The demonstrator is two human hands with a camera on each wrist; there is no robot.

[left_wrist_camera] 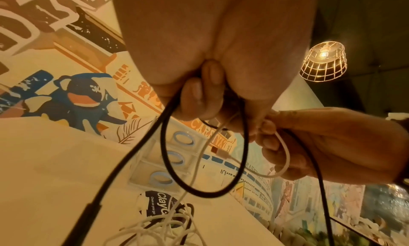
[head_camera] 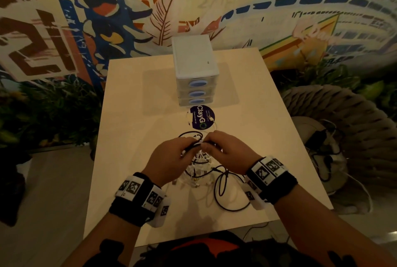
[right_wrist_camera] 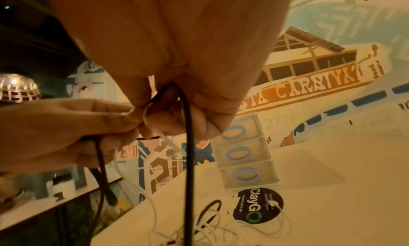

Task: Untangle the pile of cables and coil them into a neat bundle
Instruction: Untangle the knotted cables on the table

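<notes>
Both hands are raised over the table [head_camera: 133, 99], fingertips meeting just above the pile of cables [head_camera: 199, 172]. Left hand [head_camera: 169, 157]: fingers [left_wrist_camera: 199, 96] curled, pinching a black cable [left_wrist_camera: 168, 162] that drops from them in a loop, w/ a long straight run down to a plug end lower left in the left wrist view. Right hand [head_camera: 227, 150]: fingers [right_wrist_camera: 208, 125] also curled, pinching a black cable strand that hangs straight down from them; a thin white cable [left_wrist_camera: 283, 155] arcs under the right-hand fingers and back toward the left ones. The two hands' fingertips touch or nearly touch; can't tell exactly which strand each holds at the meeting pt.

Below the fingers, the rest of the tangle lies on the table: white loops bunched directly under, black loops spreading toward the right wrist side. Just beyond the fingertips, a round dark ClayGo sticker [head_camera: 200, 117] w/ a white connector lying on it. Farther out past that, a small 3-drawer unit [head_camera: 195, 77] w/ blue oval handles.
</notes>
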